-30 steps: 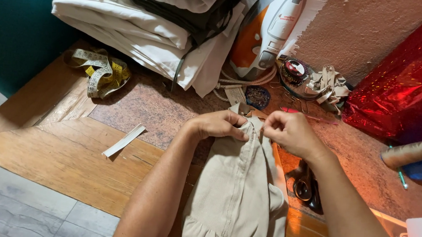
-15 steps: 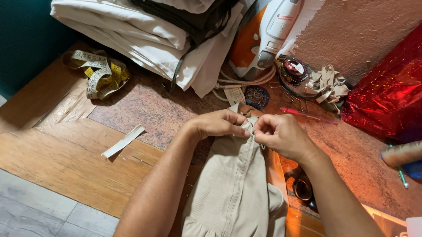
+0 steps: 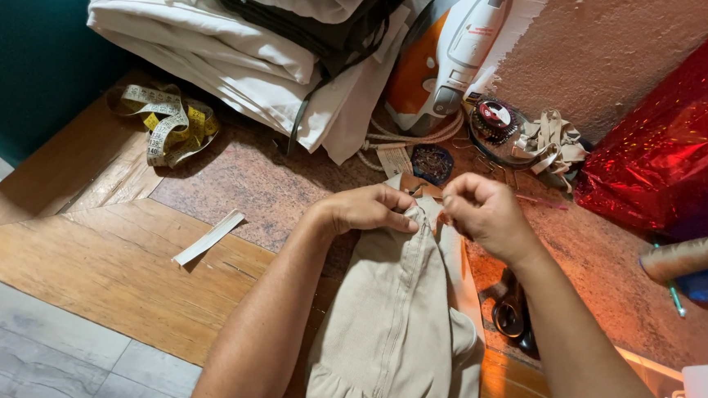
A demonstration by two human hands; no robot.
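1. Nearest you, the beige garment (image 3: 399,333) lies lengthwise on the wooden surface (image 3: 120,267), its seam running up the middle.
2. Your left hand (image 3: 366,209) pinches the garment's top edge, fingers pressed together.
3. Your right hand (image 3: 484,215) pinches that same edge just beside it, fingers closed.
4. Scissors (image 3: 515,311) sit right of the cloth.
5. Farther off, a yellow tape measure (image 3: 166,122), folded white fabric (image 3: 240,44) and an orange iron (image 3: 449,57).
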